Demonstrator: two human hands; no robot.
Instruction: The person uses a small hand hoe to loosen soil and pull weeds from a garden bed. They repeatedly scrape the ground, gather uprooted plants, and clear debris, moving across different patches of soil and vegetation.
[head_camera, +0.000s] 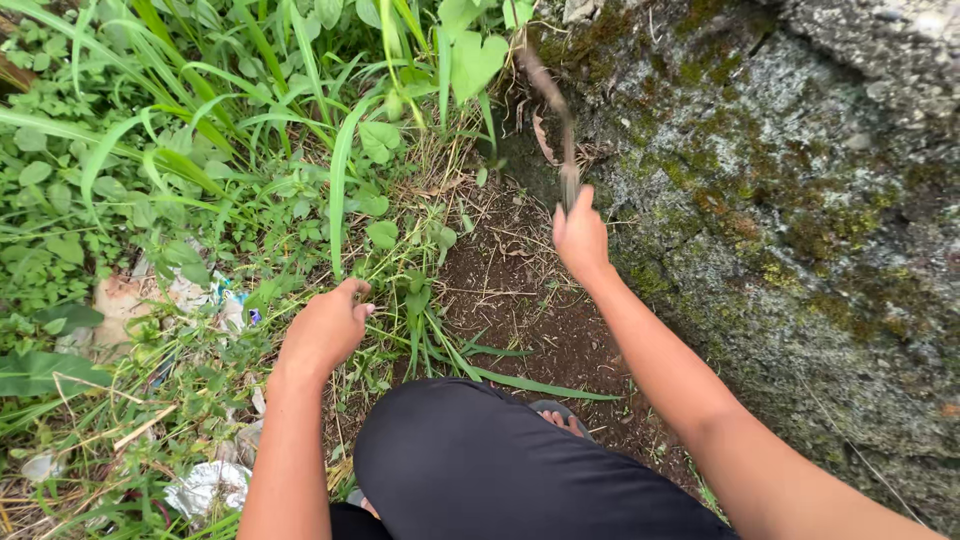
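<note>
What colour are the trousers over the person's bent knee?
Plain black trousers, no pattern; the head view shows them.

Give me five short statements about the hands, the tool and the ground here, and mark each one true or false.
1. The right hand grips a thin, blurred tool raised beside the mossy rock. True.
2. The left hand lies flat on bare soil. False: it is closed among grass and weeds.
3. The rock stands to the person's left. False: it is on the right, with greenery on the left.
4. A patch of bare soil lies between the weeds and the rock. True.
5. The ground at lower left is free of litter. False: crumpled scraps lie there.
</note>
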